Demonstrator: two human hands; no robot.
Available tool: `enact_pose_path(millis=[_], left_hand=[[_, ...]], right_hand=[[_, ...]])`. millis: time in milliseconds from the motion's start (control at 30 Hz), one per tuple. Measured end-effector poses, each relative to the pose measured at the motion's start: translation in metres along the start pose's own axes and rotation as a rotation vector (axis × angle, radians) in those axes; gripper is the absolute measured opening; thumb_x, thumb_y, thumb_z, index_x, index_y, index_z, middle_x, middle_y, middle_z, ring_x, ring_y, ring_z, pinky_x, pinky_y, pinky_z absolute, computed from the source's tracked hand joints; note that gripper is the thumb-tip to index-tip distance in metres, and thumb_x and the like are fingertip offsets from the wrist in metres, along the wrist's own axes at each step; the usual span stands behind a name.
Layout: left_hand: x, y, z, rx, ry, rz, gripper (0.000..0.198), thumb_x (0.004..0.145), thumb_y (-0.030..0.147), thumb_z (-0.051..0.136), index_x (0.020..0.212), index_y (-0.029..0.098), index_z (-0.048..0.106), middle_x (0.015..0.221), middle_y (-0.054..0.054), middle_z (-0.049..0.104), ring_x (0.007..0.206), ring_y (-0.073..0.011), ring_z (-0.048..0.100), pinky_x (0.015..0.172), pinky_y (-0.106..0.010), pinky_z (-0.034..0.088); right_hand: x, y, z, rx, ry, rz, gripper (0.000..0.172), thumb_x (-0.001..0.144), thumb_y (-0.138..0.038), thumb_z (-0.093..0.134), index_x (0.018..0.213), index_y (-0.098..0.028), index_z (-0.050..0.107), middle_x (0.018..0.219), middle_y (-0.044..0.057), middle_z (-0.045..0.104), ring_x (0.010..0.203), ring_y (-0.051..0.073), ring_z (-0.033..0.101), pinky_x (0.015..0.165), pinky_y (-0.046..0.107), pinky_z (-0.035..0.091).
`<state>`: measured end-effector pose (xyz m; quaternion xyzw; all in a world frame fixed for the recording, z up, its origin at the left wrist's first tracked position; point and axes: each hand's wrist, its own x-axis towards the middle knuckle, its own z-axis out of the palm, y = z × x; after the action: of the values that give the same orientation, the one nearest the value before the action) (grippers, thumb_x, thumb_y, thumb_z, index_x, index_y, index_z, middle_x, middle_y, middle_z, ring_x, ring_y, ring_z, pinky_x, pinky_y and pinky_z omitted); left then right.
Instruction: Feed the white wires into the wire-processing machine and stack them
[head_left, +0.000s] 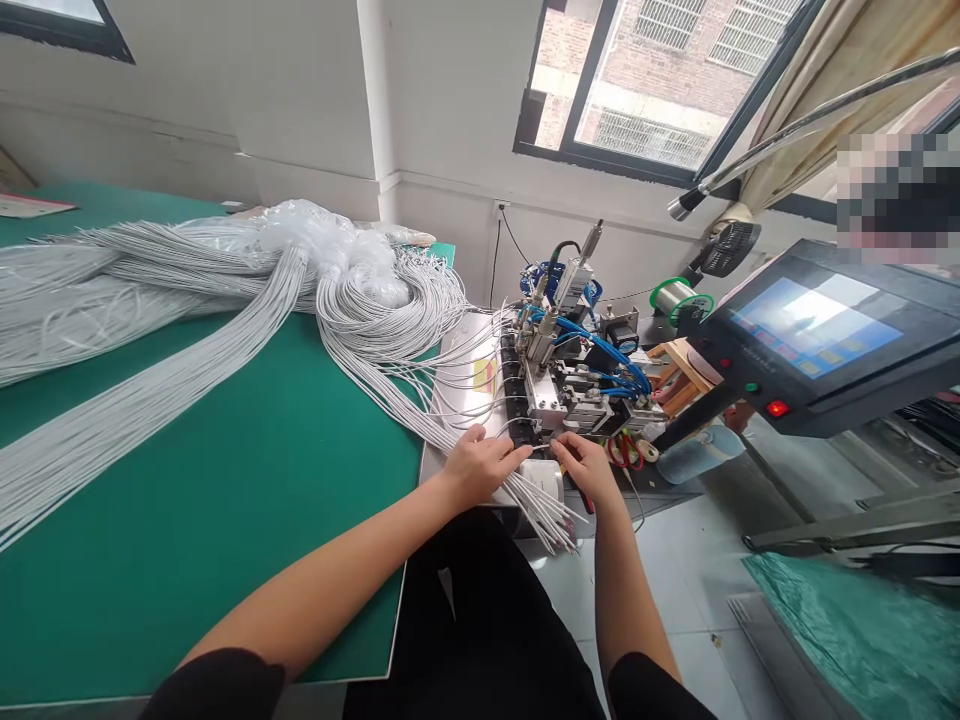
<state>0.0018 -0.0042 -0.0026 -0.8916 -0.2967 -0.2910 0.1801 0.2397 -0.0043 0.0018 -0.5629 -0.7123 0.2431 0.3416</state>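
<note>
My left hand [484, 468] lies over a bundle of white cables [544, 510] at the table's right edge, its thumb and fingers closed on a single white cable [538, 447]. My right hand [589, 468] pinches at that cable's tip, just in front of the machine; the fingers hide the very end. Directly beyond both hands stands the benchtop machine [544, 390] with metal cylinders and blue air tubes. Several white cables run side by side into its black toothed strip [516, 385]. Below the fingers sits a small white box-like part [544, 478].
Long bundles of white cable [225, 345], partly wrapped in clear plastic [330, 240], spread over the green table [300, 450]. To the right are a control screen [817, 315], a wire spool [679, 298], red-handled scissors [626, 452] and a bluish transparent container [697, 455]. Another person is partly visible behind the screen.
</note>
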Motion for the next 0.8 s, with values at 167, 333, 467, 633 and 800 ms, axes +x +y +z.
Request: enact_pose_path(millis=[167,333,467,633,800], left_hand=[[0.001,-0.001,0.001,0.006,-0.063,-0.049,0.034,0.091,0.008,0.038,0.114,0.022,0.059,0.073,0.000,0.059,0.062,-0.0124,0.053,0.072,-0.033,0.028],[0.002,0.001,0.003,-0.013,-0.099,-0.093,0.033,0.087,0.006,0.041,0.110,0.020,0.060,0.073,-0.002,0.061,0.066,-0.0151,0.055,0.075,-0.035,0.028],[0.003,0.002,0.004,-0.016,-0.107,-0.134,0.033,0.087,0.006,0.042,0.108,0.022,0.062,0.069,-0.001,0.060,0.066,-0.0154,0.054,0.079,-0.036,0.027],[0.005,0.002,0.004,-0.014,-0.137,-0.142,0.038,0.084,0.004,0.042,0.109,0.025,0.062,0.070,-0.001,0.060,0.067,-0.0152,0.054,0.082,-0.037,0.027],[0.007,0.001,0.005,-0.047,-0.176,-0.190,0.040,0.079,0.005,0.046,0.112,0.024,0.062,0.081,-0.004,0.062,0.074,-0.0180,0.056,0.081,-0.038,0.028]], right_hand=[[0.005,0.011,0.006,0.069,-0.027,0.022,0.029,0.085,-0.044,0.051,0.070,-0.019,0.052,0.065,-0.001,0.051,0.062,0.015,0.045,0.061,0.026,0.035],[0.008,0.011,0.007,0.174,-0.053,0.056,0.032,0.083,-0.049,0.053,0.070,-0.019,0.051,0.065,0.000,0.047,0.065,0.016,0.044,0.062,0.026,0.036],[0.009,0.015,0.009,0.273,-0.073,0.077,0.032,0.082,-0.048,0.053,0.068,-0.020,0.049,0.065,-0.001,0.044,0.064,0.014,0.040,0.060,0.026,0.034],[0.010,0.023,0.019,0.406,-0.061,0.183,0.034,0.076,-0.052,0.056,0.066,-0.020,0.049,0.059,-0.003,0.040,0.057,0.013,0.036,0.054,0.025,0.031],[0.007,0.016,0.035,0.625,0.076,0.346,0.033,0.067,-0.048,0.060,0.059,-0.021,0.043,0.054,-0.004,0.037,0.051,0.011,0.032,0.050,0.025,0.029]])
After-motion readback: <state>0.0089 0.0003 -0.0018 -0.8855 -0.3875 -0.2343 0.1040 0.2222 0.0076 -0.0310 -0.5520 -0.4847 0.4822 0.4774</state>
